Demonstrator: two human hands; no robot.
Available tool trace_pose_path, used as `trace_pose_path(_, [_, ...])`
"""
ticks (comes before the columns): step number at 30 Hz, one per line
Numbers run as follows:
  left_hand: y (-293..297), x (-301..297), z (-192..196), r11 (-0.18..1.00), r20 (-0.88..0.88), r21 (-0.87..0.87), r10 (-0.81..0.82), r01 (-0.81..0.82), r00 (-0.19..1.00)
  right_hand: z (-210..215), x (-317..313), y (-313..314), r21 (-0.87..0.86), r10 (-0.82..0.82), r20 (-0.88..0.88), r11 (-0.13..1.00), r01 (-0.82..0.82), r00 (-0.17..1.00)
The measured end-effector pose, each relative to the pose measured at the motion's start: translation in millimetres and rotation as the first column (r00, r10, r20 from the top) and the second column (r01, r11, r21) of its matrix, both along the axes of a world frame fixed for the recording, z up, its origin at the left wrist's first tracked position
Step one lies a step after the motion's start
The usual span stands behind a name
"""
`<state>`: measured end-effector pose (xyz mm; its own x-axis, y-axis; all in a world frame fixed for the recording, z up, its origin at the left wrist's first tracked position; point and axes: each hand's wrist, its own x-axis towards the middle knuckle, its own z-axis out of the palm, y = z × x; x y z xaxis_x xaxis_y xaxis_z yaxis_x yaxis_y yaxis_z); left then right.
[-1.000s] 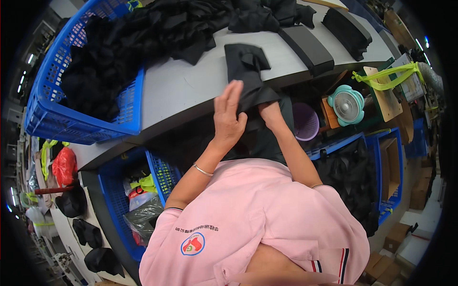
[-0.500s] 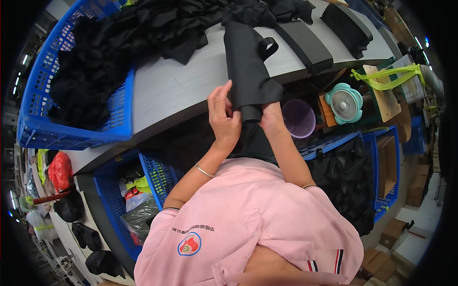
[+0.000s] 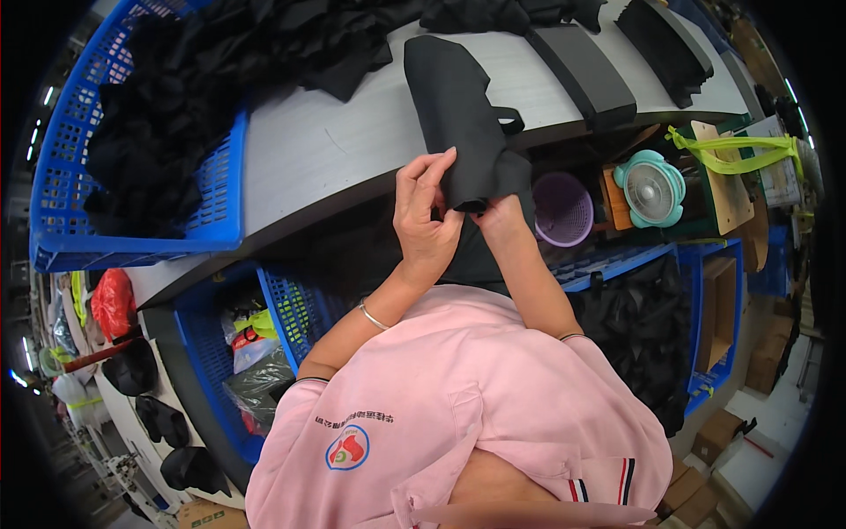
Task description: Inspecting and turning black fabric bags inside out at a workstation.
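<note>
Both hands are right at the near end of the black fabric piece [image 3: 463, 123], which stretches away from them over the front edge of the grey desk [image 3: 304, 145]. The right hand [image 3: 502, 216] has hold of the near end at its right side, fingers mostly tucked out of sight behind the cloth. On the other side, the left hand [image 3: 427, 212] is half curled, a fingertip against the left edge and the thumb by the near end; whether it pinches the cloth, I can't tell. A silvery bangle [image 3: 374, 316] circles that wrist. Ahead of the right hand, a small black loop [image 3: 509, 119] sticks out from the piece's right side. Look beyond both hands and there's a heap of crumpled black cloth [image 3: 264, 53], spreading leftward into a big blue basket [image 3: 225, 220]. Ahead and right of the hands lie a flat dark stack [image 3: 582, 75] and, farther right, a second black stack [image 3: 665, 53]. Just right of the right hand, below desk level, sits a purple bin [image 3: 564, 212], with a turquoise fan [image 3: 652, 189] past it. Nearer the body, a blue crate [image 3: 300, 309] stands left of the left hand, and black goods [image 3: 634, 317] fill another container to the right.
</note>
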<state>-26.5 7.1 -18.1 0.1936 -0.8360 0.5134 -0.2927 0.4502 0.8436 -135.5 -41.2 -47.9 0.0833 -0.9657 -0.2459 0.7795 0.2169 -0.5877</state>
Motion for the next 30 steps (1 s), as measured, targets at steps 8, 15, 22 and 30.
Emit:
trace_pose_path(8, [-0.6, 0.9, -4.5, 0.999, 0.021, -0.012, -0.035, 0.035, 0.999, -0.7, 0.9, -2.7, 0.046, -0.018, -0.016, 0.999, 0.019, 1.000])
trace_pose_path(15, [10.4, 14.2, -1.8, 0.989, 0.030, 0.000, -0.148, 0.148, 0.989, -6.6, 6.0, -13.1, 0.005, -0.190, 0.019, 0.982, 0.190, 0.982])
trace_pose_path(22, [-2.0, 39.1, -37.3, 0.996, 0.193, 0.035, 0.072, -0.081, 0.978, -54.2, 6.9, -13.7, -0.109, -0.349, -0.157, 0.936, 0.335, 0.924])
trace_pose_path(30, [-14.9, 44.3, -96.8, 0.791, -0.460, 0.587, 0.149, 0.174, 0.875, -59.3, 7.2, -10.1, -0.208, -0.358, -0.912, 0.824, -0.527, -0.201])
